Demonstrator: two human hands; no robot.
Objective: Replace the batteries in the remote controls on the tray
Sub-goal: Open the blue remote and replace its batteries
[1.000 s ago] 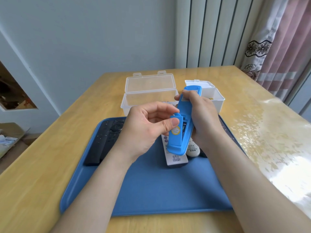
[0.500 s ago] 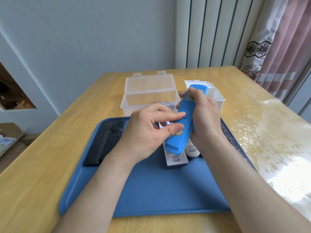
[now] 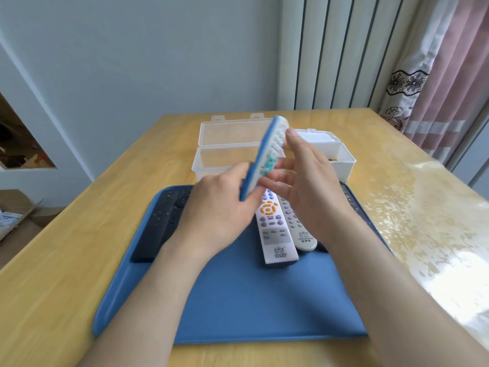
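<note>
**Blue remote held above the tray**

At frame centre, the left hand (image 3: 222, 205) grips the lower end of a blue-backed plastic remote control (image 3: 267, 154), tilted, buttons facing right. The right hand (image 3: 304, 181) is open, fingers just beside it, above the blue rectangular tray (image 3: 238, 300).

Beyond the work you see a wooden table (image 3: 79, 260) against a pale wall (image 3: 132, 62), a white ribbed radiator (image 3: 344, 49) behind it, a pink curtain (image 3: 449, 75) with lace trim at right, and cardboard boxes (image 3: 18, 210) on the floor at left.
</note>
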